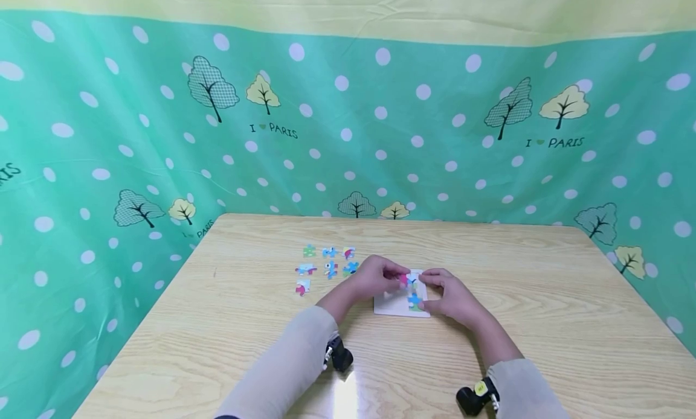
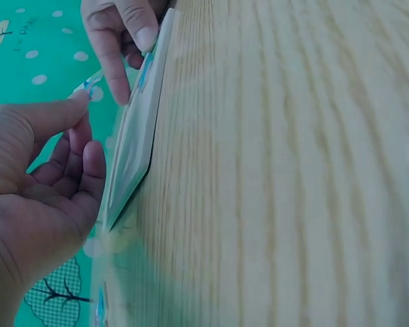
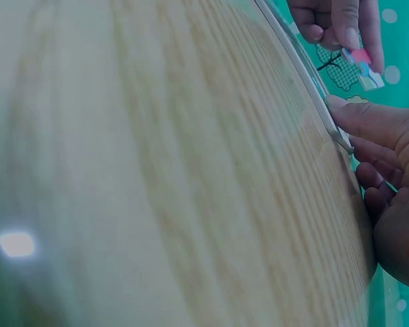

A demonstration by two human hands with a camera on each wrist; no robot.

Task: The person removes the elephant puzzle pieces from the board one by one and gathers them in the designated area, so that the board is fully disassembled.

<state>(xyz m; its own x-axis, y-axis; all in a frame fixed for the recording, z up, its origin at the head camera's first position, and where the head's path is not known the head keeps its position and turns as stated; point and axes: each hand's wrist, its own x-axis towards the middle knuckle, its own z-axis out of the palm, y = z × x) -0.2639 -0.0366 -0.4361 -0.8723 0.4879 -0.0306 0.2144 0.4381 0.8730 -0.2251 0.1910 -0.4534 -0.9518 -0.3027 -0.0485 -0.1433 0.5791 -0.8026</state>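
My left hand [image 1: 374, 278] pinches a jigsaw piece [image 3: 362, 67] coloured pink, blue and white between thumb and fingertips. It is held over a shallow white puzzle tray [image 1: 388, 305], above the board in the right wrist view. My right hand [image 1: 450, 293] holds the tray's right side, thumb at the near corner and index finger toward the far corner. Blue and green jigsaw pieces [image 1: 415, 301] lie in the tray along its right side, partly hidden by the hands. The left part of the tray shows bare white.
Several loose jigsaw pieces [image 1: 331, 268] lie spread left of the tray, one partly behind my left wrist. The wooden table [image 1: 217, 346] reaches back to a green dotted curtain [image 1: 326, 135]. Wrist cameras [image 1: 339, 354] sit on both forearms.
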